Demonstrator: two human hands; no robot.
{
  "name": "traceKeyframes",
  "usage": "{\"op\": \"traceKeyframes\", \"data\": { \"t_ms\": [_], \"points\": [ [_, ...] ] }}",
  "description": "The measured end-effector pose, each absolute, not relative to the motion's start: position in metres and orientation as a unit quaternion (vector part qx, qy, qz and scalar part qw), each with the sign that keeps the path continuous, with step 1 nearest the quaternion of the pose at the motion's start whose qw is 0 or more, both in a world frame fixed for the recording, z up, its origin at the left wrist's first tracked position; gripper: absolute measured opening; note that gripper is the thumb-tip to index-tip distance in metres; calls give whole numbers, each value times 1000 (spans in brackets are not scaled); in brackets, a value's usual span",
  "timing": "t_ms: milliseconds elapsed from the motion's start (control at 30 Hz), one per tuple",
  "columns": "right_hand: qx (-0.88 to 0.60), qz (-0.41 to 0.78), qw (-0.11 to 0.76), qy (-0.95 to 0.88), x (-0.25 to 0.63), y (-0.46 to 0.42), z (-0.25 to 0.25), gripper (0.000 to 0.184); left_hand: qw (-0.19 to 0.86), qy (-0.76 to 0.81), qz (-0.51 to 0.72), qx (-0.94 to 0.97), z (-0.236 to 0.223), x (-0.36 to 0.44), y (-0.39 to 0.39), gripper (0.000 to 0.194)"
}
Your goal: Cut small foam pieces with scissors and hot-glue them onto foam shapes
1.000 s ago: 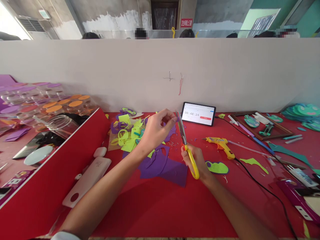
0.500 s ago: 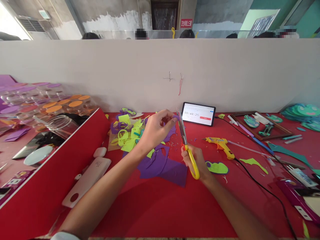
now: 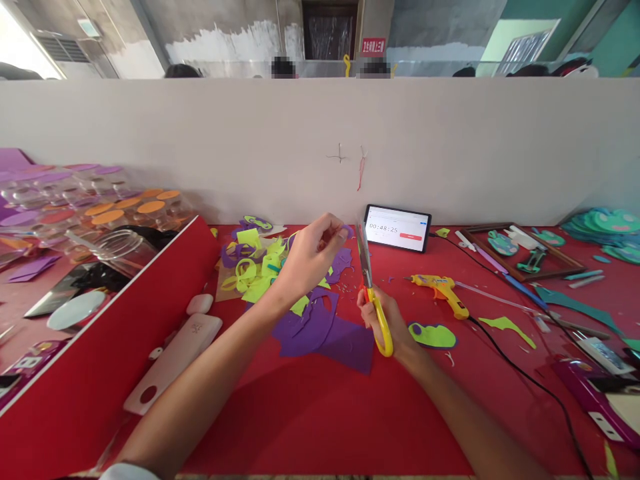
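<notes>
My right hand (image 3: 383,317) grips a pair of scissors (image 3: 383,327) by the yellow handle, with the blades pointing up and away from me. My left hand (image 3: 315,253) is closed in a pinch, and a small purple felt piece (image 3: 349,231) shows at its fingertips, just left of the blades. The piece is mostly hidden by the fingers. Under and beyond my hands lie cut purple sheets (image 3: 345,343) and a heap of yellow-green scraps (image 3: 255,270). A yellow-green shape with a purple edge (image 3: 434,335) rests right of my right hand.
A yellow glue gun (image 3: 443,288) and its black cord lie to the right. Behind stands a tablet (image 3: 397,228) with a timer. A red divider (image 3: 150,293) runs along the left, beside a white power bank (image 3: 175,363). A wooden frame (image 3: 525,250) sits at back right.
My left hand has drawn slightly left, so the purple piece is apart from the scissor blades. My right hand and the scissors have shifted a little left.
</notes>
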State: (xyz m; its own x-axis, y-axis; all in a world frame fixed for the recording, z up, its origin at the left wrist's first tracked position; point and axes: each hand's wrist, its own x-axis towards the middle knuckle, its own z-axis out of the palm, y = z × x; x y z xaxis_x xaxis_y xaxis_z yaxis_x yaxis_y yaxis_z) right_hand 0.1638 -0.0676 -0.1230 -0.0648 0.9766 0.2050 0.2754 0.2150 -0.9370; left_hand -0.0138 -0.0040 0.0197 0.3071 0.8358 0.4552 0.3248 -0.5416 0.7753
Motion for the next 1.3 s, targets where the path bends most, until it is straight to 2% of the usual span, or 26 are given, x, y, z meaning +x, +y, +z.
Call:
{"op": "traceKeyframes", "data": {
  "t_ms": [267,500,767,933,1167,1300],
  "points": [
    [-482,388,452,-643,163,-68,-119,61,259,374,391,800,19,-13,-2,19],
    [-499,382,465,-623,160,-74,-104,50,265,360,363,818,20,-14,-3,18],
    [-508,370,461,-627,162,-72,-107,46,313,349,404,786,15,-14,-1,4],
    [-496,379,468,-625,163,-72,-113,44,300,353,395,793,14,-16,1,16],
    [-499,380,467,-624,163,-71,-115,44,305,357,423,775,10,-16,5,9],
    [-492,389,472,-620,162,-73,-113,47,222,375,447,781,11,-17,6,8]
  ]
}}
